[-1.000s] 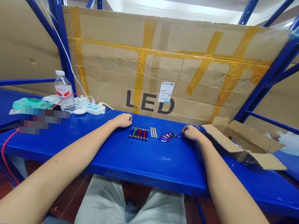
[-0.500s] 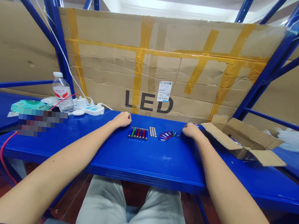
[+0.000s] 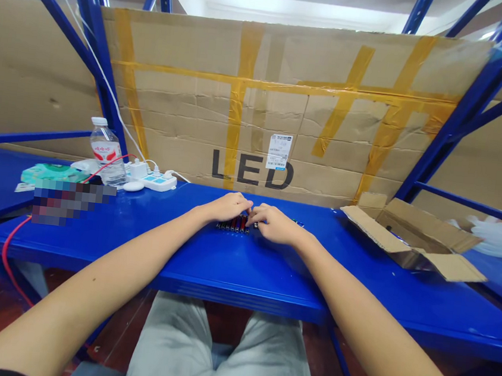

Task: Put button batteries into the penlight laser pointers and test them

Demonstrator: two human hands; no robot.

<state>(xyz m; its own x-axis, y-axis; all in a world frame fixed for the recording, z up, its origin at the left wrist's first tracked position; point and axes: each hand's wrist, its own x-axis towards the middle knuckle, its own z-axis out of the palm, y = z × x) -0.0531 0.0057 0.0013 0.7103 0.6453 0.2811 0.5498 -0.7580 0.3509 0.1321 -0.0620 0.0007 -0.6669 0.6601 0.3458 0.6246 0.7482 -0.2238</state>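
1. See tubes (image 3: 233, 227) in a row on the tabletop (image 3: 224, 269), toward twelve o'clock.
2. See left hand (image 3: 230, 207) curled at their twelve, right hand (image 3: 271, 222) curled at three; cannot tell whether gripping.
3. Probably barely begun, with most tubes left lying.

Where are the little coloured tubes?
In the head view, the tubes lie below centre on the table, partly hidden by the left hand, near the right hand.

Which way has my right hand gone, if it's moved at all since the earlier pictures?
Yes, leftward: the right hand, earlier just beside the open cardboard box, is now well left of it, close to the left hand.
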